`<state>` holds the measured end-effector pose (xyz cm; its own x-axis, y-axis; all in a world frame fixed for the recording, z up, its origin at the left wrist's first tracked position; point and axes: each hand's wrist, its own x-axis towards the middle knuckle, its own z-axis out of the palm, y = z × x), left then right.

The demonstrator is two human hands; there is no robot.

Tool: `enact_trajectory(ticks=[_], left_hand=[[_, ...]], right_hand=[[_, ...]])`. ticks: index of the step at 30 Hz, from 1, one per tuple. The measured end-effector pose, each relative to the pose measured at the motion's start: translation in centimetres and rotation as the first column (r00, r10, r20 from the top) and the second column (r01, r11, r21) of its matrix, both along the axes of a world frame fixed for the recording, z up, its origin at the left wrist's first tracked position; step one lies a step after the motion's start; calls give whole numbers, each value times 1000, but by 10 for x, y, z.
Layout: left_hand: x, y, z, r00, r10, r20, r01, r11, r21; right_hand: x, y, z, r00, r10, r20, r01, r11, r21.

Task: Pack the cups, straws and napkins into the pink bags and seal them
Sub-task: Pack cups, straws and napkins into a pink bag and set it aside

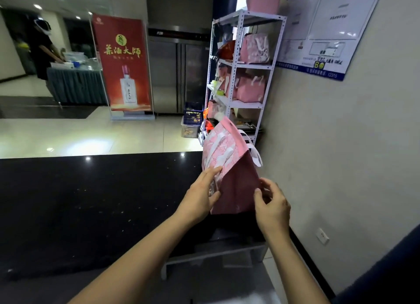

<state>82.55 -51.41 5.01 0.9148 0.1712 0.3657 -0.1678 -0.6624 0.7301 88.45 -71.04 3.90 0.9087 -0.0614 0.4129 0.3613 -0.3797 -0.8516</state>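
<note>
Bag, pink with white handles, held upright between both hands beside the black counter. Left hand clasps its patterned face; right hand pinches the dark side panel. Shelf rack behind holds more pink bags.

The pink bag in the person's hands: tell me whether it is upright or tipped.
Tipped. The pink bag leans left, its white handles hanging off the upper right, held between the left hand and right hand.
</note>
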Motion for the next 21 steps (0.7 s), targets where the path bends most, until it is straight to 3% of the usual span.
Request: enact_trajectory(ticks=[9, 15, 21], left_hand=[[55, -5, 0, 999, 38, -9, -37, 997, 74], [43, -3, -2, 986, 166, -25, -148, 928, 342], [-29, -7, -9, 965, 262, -21, -202, 792, 576]], right_hand=[[55, -9, -1, 997, 71, 7, -71, 997, 6], [46, -13, -5, 995, 87, 53, -86, 996, -15], [-4, -10, -21, 983, 156, 93, -137, 973, -183]])
